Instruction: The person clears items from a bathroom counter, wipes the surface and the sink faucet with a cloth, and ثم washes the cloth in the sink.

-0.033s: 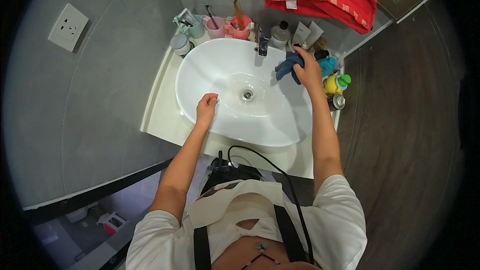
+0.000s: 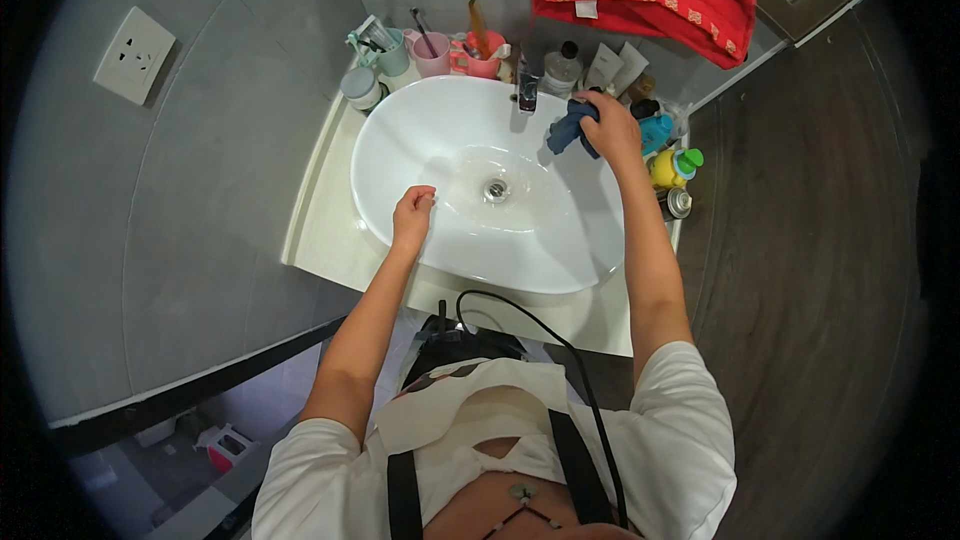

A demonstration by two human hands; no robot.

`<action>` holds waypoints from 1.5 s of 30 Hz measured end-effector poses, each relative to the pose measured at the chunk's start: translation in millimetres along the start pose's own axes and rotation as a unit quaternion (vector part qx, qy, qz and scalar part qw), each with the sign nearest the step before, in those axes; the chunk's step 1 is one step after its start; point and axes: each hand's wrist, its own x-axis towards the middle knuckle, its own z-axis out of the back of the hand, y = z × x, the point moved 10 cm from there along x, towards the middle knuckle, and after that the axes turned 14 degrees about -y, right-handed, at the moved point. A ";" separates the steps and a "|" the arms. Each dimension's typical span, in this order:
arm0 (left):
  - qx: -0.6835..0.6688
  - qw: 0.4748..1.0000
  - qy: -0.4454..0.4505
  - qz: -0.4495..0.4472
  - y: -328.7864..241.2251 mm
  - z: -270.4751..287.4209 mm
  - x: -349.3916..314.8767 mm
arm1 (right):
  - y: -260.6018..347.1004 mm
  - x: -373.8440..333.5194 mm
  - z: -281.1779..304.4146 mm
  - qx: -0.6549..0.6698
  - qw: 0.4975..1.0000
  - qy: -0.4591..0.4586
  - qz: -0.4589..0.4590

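Observation:
In my right hand (image 2: 608,128) is a bunched dark blue cloth (image 2: 573,130), pinched between fingers and thumb. The cloth lies against the inner wall of the white oval sink (image 2: 390,155), at its far right, close to the faucet (image 2: 526,90). My left hand (image 2: 413,217) is over the sink's near left side, its fingers curled together and nothing visible in them. A metal drain (image 2: 495,190) sits at the bottom of the basin, with what looks like shallow water around it.
Behind the sink stand a green cup (image 2: 393,55), a pink cup (image 2: 430,58), a coral cup (image 2: 482,62) and a clear bottle (image 2: 562,70). A white jar (image 2: 362,90) is at left; a yellow bottle (image 2: 668,168) and a dark can (image 2: 677,204) line the right edge. A red towel (image 2: 640,5) hangs above.
My right hand and the blue cloth have shifted slightly left and toward the back of the sink. The left hand stays where it was.

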 end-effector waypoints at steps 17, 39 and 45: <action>-0.022 0.999 0.024 0.020 14.7 14.6 24.6 | -39.8 37.0 -128.8 0.190 0.915 0.170 -0.313; -0.002 0.998 0.065 -0.007 15.1 -12.9 22.9 | -90.7 -69.6 -109.4 0.487 0.752 -0.084 -0.436; -0.021 0.998 0.033 0.045 29.9 3.3 23.7 | -150.1 -98.2 -180.4 0.324 0.873 -0.157 -0.330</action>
